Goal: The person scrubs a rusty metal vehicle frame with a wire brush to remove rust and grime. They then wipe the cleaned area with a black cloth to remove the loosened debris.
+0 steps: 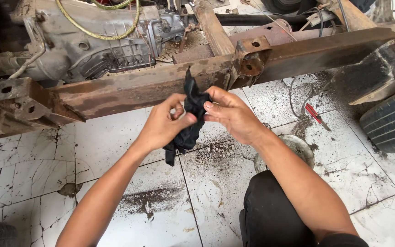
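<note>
While I crouch over the cracked white tile floor (115, 151), I hold a black rag (193, 114) up between both hands, just below the rusty frame rail (161, 87). My left hand (163, 126) pinches the cloth with thumb across its middle, and my right hand (232, 114) grips it from 3 o'clock, fingertips pressed into the folds. The rag hangs bunched, its tail drooping toward 6 o'clock. I judge I am gathering or folding it into a pad. The grey gearbox (92, 45) sits at 11 o'clock, a tyre (392, 121) at 3 o'clock, red-handled pliers (317, 116) near it. Next, I think, the cloth needs a firm wad and a free face.
</note>
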